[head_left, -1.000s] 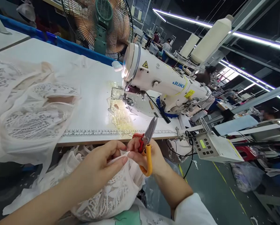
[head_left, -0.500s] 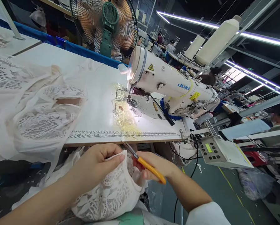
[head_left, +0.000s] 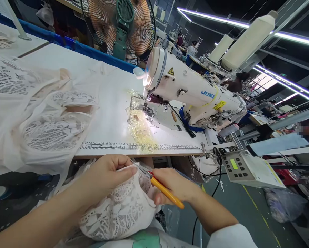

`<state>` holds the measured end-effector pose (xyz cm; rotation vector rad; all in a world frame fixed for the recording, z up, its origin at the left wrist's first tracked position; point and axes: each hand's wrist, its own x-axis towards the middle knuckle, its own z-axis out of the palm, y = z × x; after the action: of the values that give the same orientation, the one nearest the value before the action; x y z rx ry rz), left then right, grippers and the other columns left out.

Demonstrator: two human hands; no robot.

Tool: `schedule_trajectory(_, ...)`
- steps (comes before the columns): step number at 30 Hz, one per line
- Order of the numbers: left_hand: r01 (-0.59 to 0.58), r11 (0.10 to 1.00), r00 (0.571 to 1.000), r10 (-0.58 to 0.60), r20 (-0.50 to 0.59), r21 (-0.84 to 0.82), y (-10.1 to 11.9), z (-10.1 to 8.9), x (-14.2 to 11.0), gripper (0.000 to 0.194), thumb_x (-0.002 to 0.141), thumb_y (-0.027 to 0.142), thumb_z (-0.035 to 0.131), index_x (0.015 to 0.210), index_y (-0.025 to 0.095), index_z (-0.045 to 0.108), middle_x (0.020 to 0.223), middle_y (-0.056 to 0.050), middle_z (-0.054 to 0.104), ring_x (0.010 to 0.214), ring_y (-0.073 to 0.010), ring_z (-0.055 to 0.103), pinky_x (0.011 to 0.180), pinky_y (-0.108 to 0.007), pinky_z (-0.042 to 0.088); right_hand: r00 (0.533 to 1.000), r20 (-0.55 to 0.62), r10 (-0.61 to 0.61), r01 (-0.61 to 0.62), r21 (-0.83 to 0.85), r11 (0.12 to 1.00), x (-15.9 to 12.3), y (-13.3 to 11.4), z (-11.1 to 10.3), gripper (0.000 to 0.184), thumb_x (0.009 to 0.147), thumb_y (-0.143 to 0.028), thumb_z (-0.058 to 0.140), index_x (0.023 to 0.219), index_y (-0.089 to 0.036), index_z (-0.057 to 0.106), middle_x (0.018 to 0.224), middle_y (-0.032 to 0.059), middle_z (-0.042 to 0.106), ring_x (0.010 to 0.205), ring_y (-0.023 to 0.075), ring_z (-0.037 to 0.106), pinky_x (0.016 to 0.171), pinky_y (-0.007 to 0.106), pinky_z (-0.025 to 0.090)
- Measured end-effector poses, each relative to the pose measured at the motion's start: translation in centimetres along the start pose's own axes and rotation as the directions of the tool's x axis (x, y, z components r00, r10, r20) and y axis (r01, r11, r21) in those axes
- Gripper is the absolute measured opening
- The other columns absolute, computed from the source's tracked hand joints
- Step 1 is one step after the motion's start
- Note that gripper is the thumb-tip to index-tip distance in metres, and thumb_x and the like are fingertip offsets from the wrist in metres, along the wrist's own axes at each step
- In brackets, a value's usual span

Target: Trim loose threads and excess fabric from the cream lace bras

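My left hand (head_left: 115,170) pinches the upper edge of a white lace bra (head_left: 126,213) that hangs down over my lap. In my right hand (head_left: 170,186) is a pair of scissors (head_left: 165,190) with orange handles, the fingers wrapped round it. The metal blades lie against the pinched corner of the fabric, close to my left thumb. Whether the blades are closed on the fabric I cannot tell. Part of the bra's edge also runs beside the fingers of my right hand.
A white JUKI sewing machine (head_left: 190,86) stands on the white table (head_left: 113,113), with a printed ruler (head_left: 141,146) along the front edge. More lace garments (head_left: 53,134) lie at the left. Behind is a large fan (head_left: 122,31); a control box (head_left: 243,167) sits at the right.
The scissors have moved left and slightly down, bringing the blades onto the fabric corner by my left thumb. The camera view has shifted a little.
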<state>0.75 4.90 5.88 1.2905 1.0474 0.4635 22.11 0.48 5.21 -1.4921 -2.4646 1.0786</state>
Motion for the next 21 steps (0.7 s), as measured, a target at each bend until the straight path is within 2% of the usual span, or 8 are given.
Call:
schedule_trajectory(2, 0.004, 1.0, 1.0, -0.004, 0.01, -0.029, -0.2, -0.1, 0.0, 0.031, 0.064, 0.045, 0.058, 0.053, 0.018, 0.047, 0.047, 0.008, 0.034, 0.046, -0.0078, 0.027, 0.045, -0.02, 0.021, 1.0, -0.013, 0.004, -0.004, 0.033, 0.999, 0.0, -0.1, 0.2, 0.051, 0.073, -0.069, 0.044, 0.066, -0.019, 0.033, 0.061, -0.004, 0.037, 0.054, 0.0084, 0.029, 0.049, 0.022, 0.025)
schedule_trajectory(5, 0.009, 0.997, 0.999, -0.007, 0.036, -0.074, -0.5, -0.2, 0.1, 0.031, 0.065, 0.045, 0.059, 0.055, 0.018, 0.048, 0.048, 0.008, 0.035, 0.047, -0.0079, 0.027, 0.045, -0.02, 0.021, 0.999, -0.04, 0.004, 0.001, 0.142, 0.99, 0.0, -0.3, 0.6, 0.056, 0.072, -0.074, 0.039, 0.064, -0.019, 0.034, 0.061, -0.0032, 0.038, 0.055, 0.009, 0.033, 0.05, 0.022, 0.029)
schedule_trajectory(8, 0.011, 0.996, 0.998, -0.006, 0.057, -0.085, -0.9, -0.3, 0.2, 0.031, 0.066, 0.046, 0.059, 0.057, 0.018, 0.051, 0.049, 0.007, 0.036, 0.047, -0.0082, 0.028, 0.046, -0.02, 0.022, 0.996, -0.081, 0.027, -0.01, 0.21, 0.978, 0.1, -0.4, 1.3, 0.06, 0.069, -0.078, 0.037, 0.06, -0.019, 0.032, 0.057, -0.0037, 0.036, 0.052, 0.0084, 0.032, 0.047, 0.022, 0.026)
schedule_trajectory(11, 0.007, 0.997, 0.998, -0.002, 0.063, -0.081, -1.1, -0.3, 0.1, 0.031, 0.068, 0.046, 0.058, 0.058, 0.018, 0.052, 0.049, 0.007, 0.036, 0.047, -0.0084, 0.028, 0.046, -0.02, 0.022, 0.99, -0.139, 0.034, 0.001, 0.247, 0.969, 0.4, -0.1, 2.2, 0.058, 0.071, -0.075, 0.039, 0.057, -0.019, 0.031, 0.053, -0.0049, 0.031, 0.049, 0.0074, 0.027, 0.045, 0.022, 0.022)
schedule_trajectory(15, -0.015, 0.997, 0.999, 0.017, 0.028, -0.073, -0.8, -0.2, -0.3, 0.03, 0.069, 0.045, 0.057, 0.057, 0.018, 0.051, 0.049, 0.007, 0.035, 0.046, -0.0079, 0.027, 0.045, -0.02, 0.022, 0.965, -0.259, 0.041, 0.041, 0.303, 0.952, 0.5, 0.6, 2.9, 0.056, 0.074, -0.071, 0.04, 0.057, -0.018, 0.034, 0.053, -0.005, 0.032, 0.05, 0.0077, 0.028, 0.046, 0.021, 0.024)
schedule_trajectory(19, -0.086, 0.995, 0.995, 0.084, -0.05, -0.044, -0.3, -0.3, -0.9, 0.031, 0.069, 0.046, 0.058, 0.058, 0.018, 0.052, 0.049, 0.007, 0.034, 0.048, -0.0081, 0.027, 0.046, -0.021, 0.022, 0.902, -0.424, 0.075, 0.091, 0.358, 0.929, -0.3, -0.2, 2.3, 0.047, 0.072, -0.064, 0.053, 0.068, -0.018, 0.046, 0.061, -0.0024, 0.043, 0.052, 0.009, 0.035, 0.048, 0.022, 0.03)
schedule_trajectory(21, -0.129, 0.989, 0.99, 0.125, -0.062, -0.067, -0.2, -0.6, -1.1, 0.03, 0.068, 0.046, 0.06, 0.06, 0.018, 0.053, 0.052, 0.006, 0.04, 0.05, -0.0093, 0.032, 0.048, -0.021, 0.026, 0.904, -0.427, 0.02, 0.152, 0.364, 0.919, -1.0, -1.1, 2.0, 0.041, 0.071, -0.057, 0.058, 0.075, -0.017, 0.051, 0.067, 0.0002, 0.05, 0.056, 0.0107, 0.042, 0.052, 0.023, 0.036)
